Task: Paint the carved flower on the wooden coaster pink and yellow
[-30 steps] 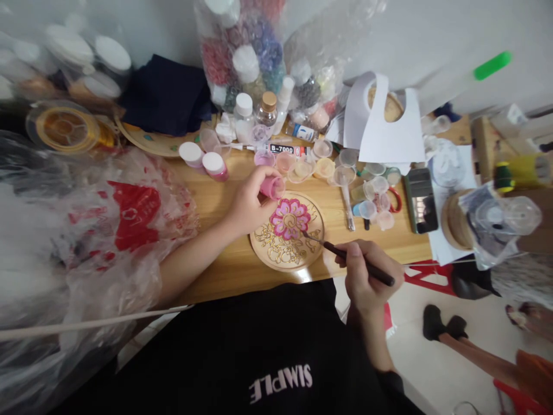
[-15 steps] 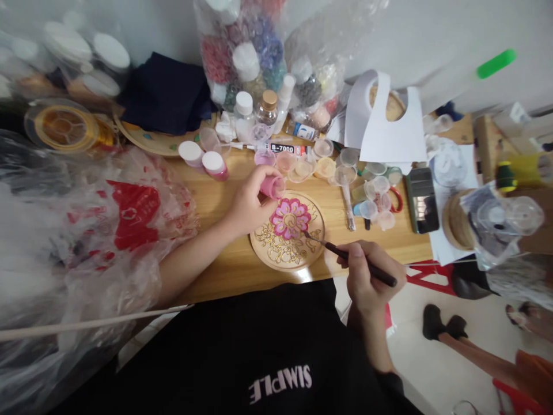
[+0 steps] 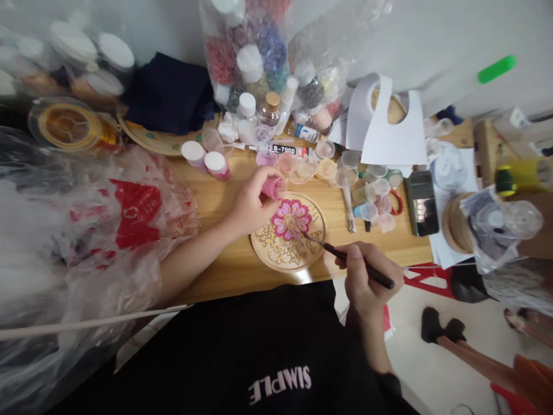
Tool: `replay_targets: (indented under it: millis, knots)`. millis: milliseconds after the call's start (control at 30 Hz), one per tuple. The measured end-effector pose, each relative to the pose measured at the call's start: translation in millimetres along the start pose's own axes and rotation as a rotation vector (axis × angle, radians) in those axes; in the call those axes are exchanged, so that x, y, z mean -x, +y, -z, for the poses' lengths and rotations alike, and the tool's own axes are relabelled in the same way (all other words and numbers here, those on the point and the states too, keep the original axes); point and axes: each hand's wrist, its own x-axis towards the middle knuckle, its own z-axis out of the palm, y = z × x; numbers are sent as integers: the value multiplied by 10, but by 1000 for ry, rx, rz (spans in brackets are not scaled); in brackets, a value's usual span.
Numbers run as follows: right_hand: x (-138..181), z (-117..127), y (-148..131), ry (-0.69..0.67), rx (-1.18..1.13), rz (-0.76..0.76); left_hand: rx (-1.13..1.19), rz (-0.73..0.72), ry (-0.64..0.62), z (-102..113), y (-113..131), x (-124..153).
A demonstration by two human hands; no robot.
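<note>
My left hand (image 3: 256, 202) is closed round a small pink jar (image 3: 273, 188), tilted with its mouth toward the right, above the upper left rim of a round wooden plaque (image 3: 287, 262). A pink flower (image 3: 291, 219) with gold outlines covers the plaque's upper middle, and gold scrollwork in bare wood curls below it. In my right hand (image 3: 369, 276) is a thin tool with a dark handle (image 3: 358, 266), held like a pen. Its narrow metal tip rests at or just over the flower's lower right edge; whether it touches I cannot tell.
Two white-lidded jars (image 3: 216, 165) stand left of the plaque. Behind it lie a B-7000 glue tube (image 3: 289, 150) and several small open cups (image 3: 325, 169). To the right are a brush (image 3: 349, 210) and a phone (image 3: 422, 203). Plastic bags (image 3: 142, 225) crowd the left.
The whole view has shifted very slightly. Both hands keep their grips, and the tool's tip stays near the flower's lower right edge, with hardly any visible movement.
</note>
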Motion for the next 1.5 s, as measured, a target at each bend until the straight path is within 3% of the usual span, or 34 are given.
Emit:
replay_targets:
  millis: [300, 600, 800, 1500]
  knots:
    - [-1, -9, 2, -8, -5, 5, -22, -13, -2, 12, 2, 3]
    - [-23, -22, -32, 94, -81, -13, -40, 13, -20, 8, -6, 7]
    - [-32, -28, -4, 1, -85, 18, -31, -22, -14, 14, -4, 5]
    - [0, -39, -11, 18, -93, 30, 3, -58, 6, 19, -3, 12]
